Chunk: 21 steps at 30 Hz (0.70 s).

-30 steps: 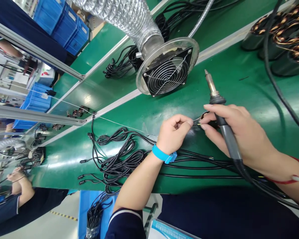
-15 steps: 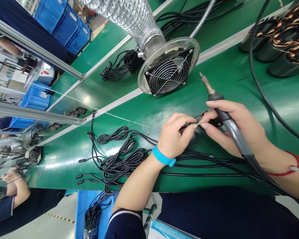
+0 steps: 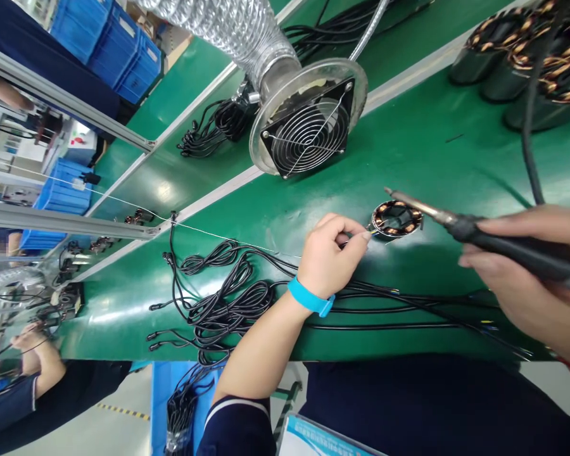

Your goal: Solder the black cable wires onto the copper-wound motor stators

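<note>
My left hand (image 3: 330, 253) pinches the end of a black cable, where thin coloured wires (image 3: 372, 232) show past the fingertips; most of the cable is hidden by the hand. Right beside those wires a motor stator (image 3: 376, 218) with copper windings rests on the green bench. In my right hand (image 3: 527, 272), at the right side, is a soldering iron (image 3: 484, 237). Its bare metal tip points left and appears above the stator; whether they touch I cannot tell. A thin pale wire (image 3: 209, 233) runs from the upper left toward my left hand.
Black cables (image 3: 232, 310) lie coiled left of my hand, their stripped ends stretching right. A fume fan (image 3: 308, 142) on a silver duct stands behind. Several more stators (image 3: 479, 60) stand at the upper right. At the left, a co-worker's hands (image 3: 31, 339) are at the bench.
My right hand has moved right, away from my left fingers, and the soldering iron has tipped from upright to pointing left. The stator is now uncovered. My left hand stays in place.
</note>
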Available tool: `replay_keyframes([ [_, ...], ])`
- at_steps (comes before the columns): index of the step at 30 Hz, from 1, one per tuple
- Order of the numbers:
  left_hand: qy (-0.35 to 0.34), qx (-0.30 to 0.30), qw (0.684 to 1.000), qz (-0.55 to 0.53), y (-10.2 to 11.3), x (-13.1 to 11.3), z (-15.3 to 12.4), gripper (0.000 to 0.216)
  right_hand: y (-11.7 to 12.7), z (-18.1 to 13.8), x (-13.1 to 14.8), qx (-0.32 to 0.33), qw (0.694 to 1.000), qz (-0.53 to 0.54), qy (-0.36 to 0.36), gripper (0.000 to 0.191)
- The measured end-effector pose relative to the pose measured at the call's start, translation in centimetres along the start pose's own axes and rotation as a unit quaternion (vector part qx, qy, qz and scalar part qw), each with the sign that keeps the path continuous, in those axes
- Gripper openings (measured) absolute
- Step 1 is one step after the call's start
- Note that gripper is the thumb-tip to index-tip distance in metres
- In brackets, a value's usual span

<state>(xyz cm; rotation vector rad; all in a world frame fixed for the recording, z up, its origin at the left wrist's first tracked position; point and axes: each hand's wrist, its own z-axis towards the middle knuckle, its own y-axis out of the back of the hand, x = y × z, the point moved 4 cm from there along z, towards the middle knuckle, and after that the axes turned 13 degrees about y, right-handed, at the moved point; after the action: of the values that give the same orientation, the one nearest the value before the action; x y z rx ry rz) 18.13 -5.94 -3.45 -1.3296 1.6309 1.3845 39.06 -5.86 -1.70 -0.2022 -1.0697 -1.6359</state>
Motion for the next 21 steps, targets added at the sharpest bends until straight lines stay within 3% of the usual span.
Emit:
replay_keyframes([
  [6,0.011,-0.006,1.0,0.001,-0.5,-0.1,0.2,0.014,-0.1,-1.2,0.2,0.001,0.997,0.025,0.078,0.024],
  [16,0.023,-0.009,1.0,-0.008,-0.6,0.4,0.3,0.014,-0.3,-2.0,-0.8,0.017,0.997,0.034,0.066,0.014],
  [21,0.02,-0.012,1.0,-0.009,-0.6,0.4,0.4,0.015,-0.1,-1.9,-0.6,-0.018,0.998,0.023,0.056,0.015],
])
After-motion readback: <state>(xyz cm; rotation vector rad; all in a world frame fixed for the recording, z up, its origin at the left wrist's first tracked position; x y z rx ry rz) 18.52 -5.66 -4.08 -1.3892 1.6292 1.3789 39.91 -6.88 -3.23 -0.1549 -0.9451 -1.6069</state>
